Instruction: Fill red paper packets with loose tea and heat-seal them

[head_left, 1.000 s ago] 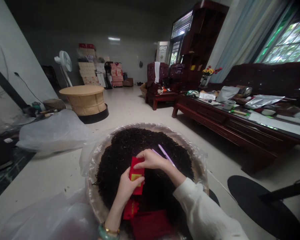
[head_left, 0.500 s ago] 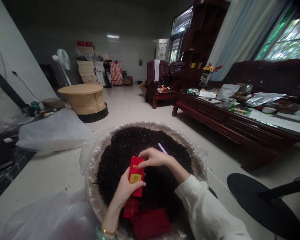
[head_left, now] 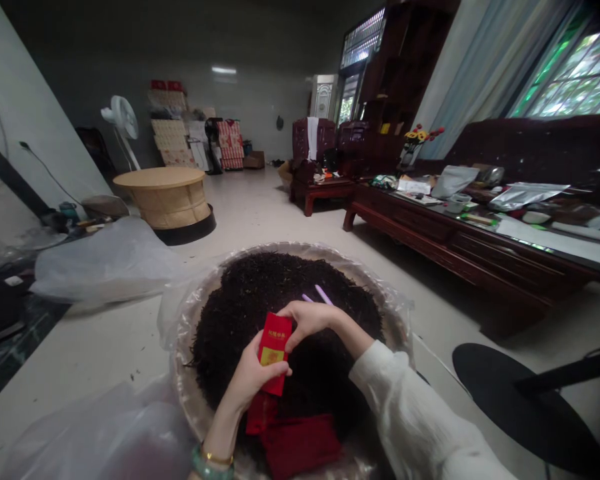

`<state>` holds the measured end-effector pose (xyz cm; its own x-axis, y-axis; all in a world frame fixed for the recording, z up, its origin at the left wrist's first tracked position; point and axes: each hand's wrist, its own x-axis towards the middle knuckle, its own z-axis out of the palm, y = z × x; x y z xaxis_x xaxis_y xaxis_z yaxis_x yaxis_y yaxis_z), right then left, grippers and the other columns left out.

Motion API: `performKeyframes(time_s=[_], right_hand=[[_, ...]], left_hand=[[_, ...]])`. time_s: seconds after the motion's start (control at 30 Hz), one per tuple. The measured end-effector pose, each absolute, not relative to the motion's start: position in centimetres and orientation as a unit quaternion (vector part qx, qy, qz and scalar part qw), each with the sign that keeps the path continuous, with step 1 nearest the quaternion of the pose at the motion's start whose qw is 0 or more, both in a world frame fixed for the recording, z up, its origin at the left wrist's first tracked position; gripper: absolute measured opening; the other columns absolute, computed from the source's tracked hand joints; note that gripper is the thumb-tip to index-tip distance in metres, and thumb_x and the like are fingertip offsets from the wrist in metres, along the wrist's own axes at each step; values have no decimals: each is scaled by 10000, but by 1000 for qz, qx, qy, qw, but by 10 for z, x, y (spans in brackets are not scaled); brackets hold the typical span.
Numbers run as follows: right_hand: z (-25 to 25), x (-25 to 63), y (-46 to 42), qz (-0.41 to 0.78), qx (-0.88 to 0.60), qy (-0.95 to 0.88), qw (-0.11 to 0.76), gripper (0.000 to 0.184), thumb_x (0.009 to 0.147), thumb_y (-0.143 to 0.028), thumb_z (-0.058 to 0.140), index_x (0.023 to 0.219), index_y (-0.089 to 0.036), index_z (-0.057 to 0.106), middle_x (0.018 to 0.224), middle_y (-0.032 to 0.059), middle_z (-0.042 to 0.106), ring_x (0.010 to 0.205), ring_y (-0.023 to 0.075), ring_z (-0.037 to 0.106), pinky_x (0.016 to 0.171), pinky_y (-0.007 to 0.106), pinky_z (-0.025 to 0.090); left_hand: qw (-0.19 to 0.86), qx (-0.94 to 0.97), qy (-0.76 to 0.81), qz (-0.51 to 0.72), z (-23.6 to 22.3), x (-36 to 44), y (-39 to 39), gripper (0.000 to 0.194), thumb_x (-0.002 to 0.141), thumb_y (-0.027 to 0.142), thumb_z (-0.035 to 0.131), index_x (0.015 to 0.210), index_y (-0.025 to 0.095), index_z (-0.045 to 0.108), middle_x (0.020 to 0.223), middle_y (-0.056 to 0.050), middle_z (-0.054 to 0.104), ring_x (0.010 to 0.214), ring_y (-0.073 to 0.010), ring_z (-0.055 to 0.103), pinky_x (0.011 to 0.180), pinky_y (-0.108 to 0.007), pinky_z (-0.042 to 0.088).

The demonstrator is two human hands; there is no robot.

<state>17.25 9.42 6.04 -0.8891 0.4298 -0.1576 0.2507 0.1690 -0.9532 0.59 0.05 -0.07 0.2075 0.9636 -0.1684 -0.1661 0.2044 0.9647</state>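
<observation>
A long, tiled room stretches ahead, with a dark carved wooden sofa (head_left: 545,150) and a long, cluttered matching low table (head_left: 460,247) along the right side, beneath a curtained window. At the far end stand stacked cartons (head_left: 167,127), and nearer on the left are a white standing fan (head_left: 120,127) and a round, pale woven table (head_left: 159,197). In the foreground on the floor sits a large round woven tray (head_left: 195,347) lined with clear plastic and heaped with loose, dark dried leaves (head_left: 260,287). Over its middle, the person's two hands are together on a narrow red packet (head_left: 275,353) with a gold label, held upright. The left hand (head_left: 253,377) grips its lower half from the side, while the right hand (head_left: 307,323), reaching from a white sleeve (head_left: 420,413), curls its fingers against the packet's upper edge. Two thin lilac sticks (head_left: 320,295) lie on the leaves just beyond the hands, and red pouches (head_left: 300,447) lie below them at the tray's near side. A green bangle (head_left: 210,465) circles the left wrist.
</observation>
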Motion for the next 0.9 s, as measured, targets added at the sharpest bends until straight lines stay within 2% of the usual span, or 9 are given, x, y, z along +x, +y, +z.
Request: performKeyframes(time_s=[0.17,0.3,0.37,0.43,0.57,0.63,0.77,0.9], right_hand=[[60,174,98,633,-231,-737,56,444,493,-377,851,803,-132,648,674,-30,676,626,115,621,698,239,502],[60,174,99,636,-237,-733,45,438,486,-377,852,782,-131,642,605,-51,637,547,91,570,556,196,457],[60,174,100,631,-237,-736,55,418,489,-377,851,762,-130,651,603,-51,634,556,89,564,563,195,453],[61,174,102,619,-249,-741,80,398,480,-368,855,734,-130,663,614,-49,638,565,83,559,579,193,452],[62,176,108,596,-325,-721,140,369,530,-396,825,740,-134,673,546,-56,601,447,53,472,411,163,335],[61,178,113,595,-353,-696,193,354,564,-417,799,729,-134,662,500,-58,571,411,49,441,378,163,297],[52,184,124,562,-411,-647,312,358,568,-441,785,688,-144,626,493,-58,540,423,57,445,402,177,343],[48,186,127,521,-449,-651,320,322,654,-441,739,792,-157,673,637,-10,621,533,99,529,471,212,405]], left_hand=[[642,455,429,443,0,7,0,615,551,235,810,1091,151,527,842,-36,692,589,-170,676,584,-268,527],[646,454,424,443,-2,7,1,600,555,239,814,1076,147,532,844,-40,695,590,-166,676,580,-260,525],[649,449,425,443,-4,6,2,599,553,255,820,1068,148,535,852,-46,699,598,-172,680,588,-269,530],[650,442,428,447,-5,5,2,608,551,269,824,1072,147,536,872,-61,707,606,-179,684,599,-283,535],[643,429,437,460,-5,3,5,644,552,271,823,1108,141,524,918,-96,719,618,-190,691,617,-298,540],[634,424,444,471,-4,2,7,622,554,271,820,1089,138,533,919,-94,721,625,-190,694,628,-298,541],[613,421,456,488,-1,2,10,544,545,268,816,1010,139,566,878,-64,722,633,-185,694,647,-297,545],[594,414,474,502,-1,4,11,506,539,272,808,967,140,573,841,-49,723,658,-198,699,669,-310,549]])
